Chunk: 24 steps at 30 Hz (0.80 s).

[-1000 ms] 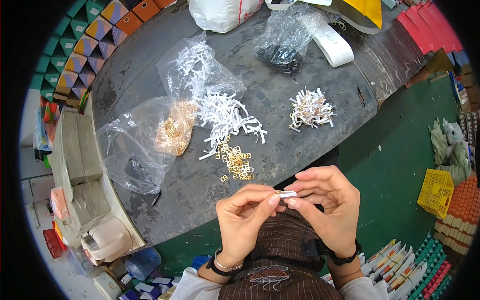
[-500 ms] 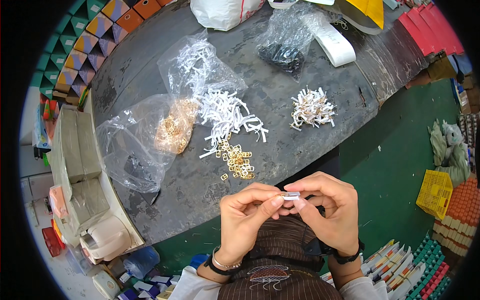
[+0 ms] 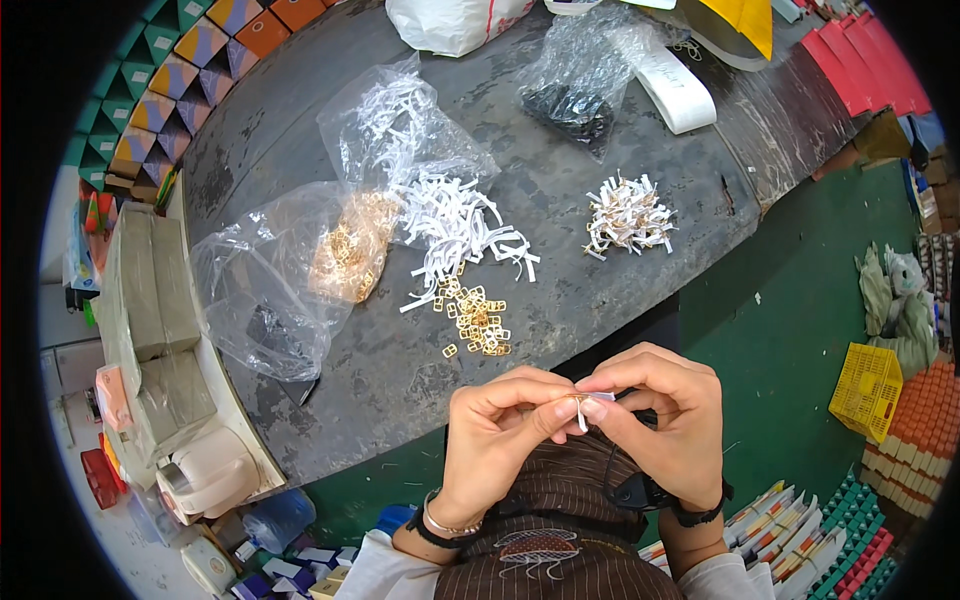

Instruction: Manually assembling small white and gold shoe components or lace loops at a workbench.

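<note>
Close in front of my apron, my left hand [image 3: 505,425] and my right hand [image 3: 665,420] meet fingertip to fingertip. A short white strip [image 3: 583,420] is pinched by my right thumb and fingers, one end hanging down between my thumbs. My left thumb and forefinger grip a small gold buckle, of which just a sliver shows; whether the strip runs through it I cannot tell. Beyond my hands on the dark table lie loose gold buckles [image 3: 478,325] and a heap of white strips [image 3: 450,225]. Farther right is a pile of white strips with gold buckles on them [image 3: 630,215].
Clear plastic bags, one with gold buckles [image 3: 352,250] and one with white strips [image 3: 395,115], lie on the left of the table [image 3: 560,300]. A bag with black contents [image 3: 580,110] and a white roll [image 3: 680,95] are at the back. A yellow crate [image 3: 866,390] stands right.
The white strip, held lengthwise between both hands before, now has one end bent downward between my thumbs. My fingertips have drawn closer together.
</note>
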{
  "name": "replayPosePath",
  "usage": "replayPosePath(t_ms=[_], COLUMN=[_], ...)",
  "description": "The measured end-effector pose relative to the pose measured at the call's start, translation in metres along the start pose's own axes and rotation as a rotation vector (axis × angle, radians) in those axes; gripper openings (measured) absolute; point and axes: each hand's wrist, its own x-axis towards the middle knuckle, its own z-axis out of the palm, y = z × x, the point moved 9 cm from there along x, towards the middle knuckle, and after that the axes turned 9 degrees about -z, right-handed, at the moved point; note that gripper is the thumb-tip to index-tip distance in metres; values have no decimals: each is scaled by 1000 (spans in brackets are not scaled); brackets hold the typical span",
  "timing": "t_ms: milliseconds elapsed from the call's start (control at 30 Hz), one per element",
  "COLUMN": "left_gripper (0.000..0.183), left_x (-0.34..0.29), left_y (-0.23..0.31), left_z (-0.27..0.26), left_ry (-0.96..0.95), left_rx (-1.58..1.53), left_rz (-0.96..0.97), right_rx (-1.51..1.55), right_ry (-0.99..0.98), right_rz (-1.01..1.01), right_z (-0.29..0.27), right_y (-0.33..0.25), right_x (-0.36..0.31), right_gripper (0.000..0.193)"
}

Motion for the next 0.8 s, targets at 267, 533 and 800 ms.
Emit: replayPosePath(t_ms=[267, 533, 800], left_gripper=[12, 12, 18], left_x=[1, 1, -5], left_y=[-4, -3, 11], left_z=[2, 2, 9], left_ry=[-10, -16, 22], left_rx=[-38, -24, 85], left_rz=[-56, -40, 87], right_rx=[121, 276, 66], right_ry=[37, 10, 111], right_rz=[75, 105, 30], right_z=[-1, -1, -6], right_y=[13, 21, 14], right_x=[-1, -2, -3], right_gripper=[13, 14, 13])
